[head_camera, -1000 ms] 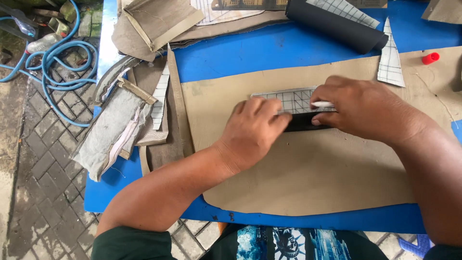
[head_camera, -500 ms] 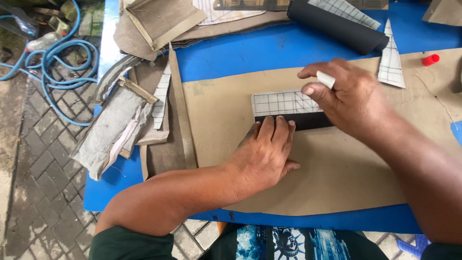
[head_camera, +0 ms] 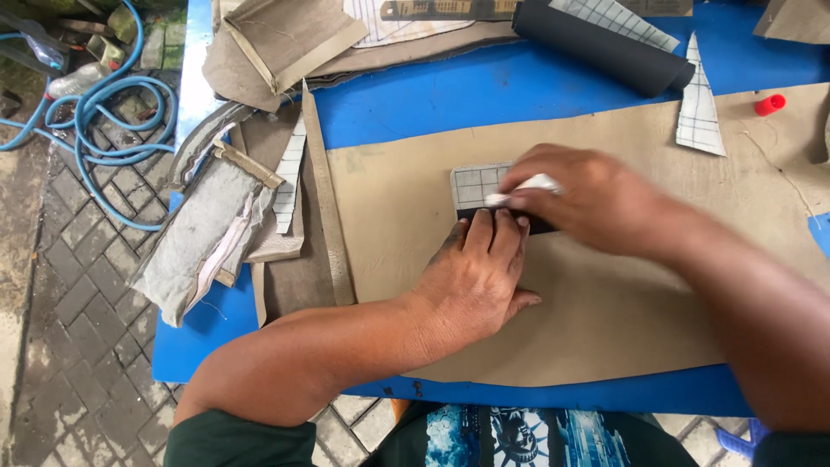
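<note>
A small white chalk stick (head_camera: 522, 188) sits pinched in the fingers of the right hand (head_camera: 588, 203), lying nearly level with its tip pointing toward the left hand (head_camera: 480, 268) and touching the pattern piece. That rectangular pattern piece (head_camera: 477, 184) has a white face ruled with a dark grid above and a black strip along its lower edge. It lies flat, mostly hidden under the right hand, with the left hand's fingertips pressing on the black strip. Beneath both hands spreads a large tan leather sheet (head_camera: 562, 320), flat and matte, with an uneven cut outline, reaching past the left hand on the near side.
</note>
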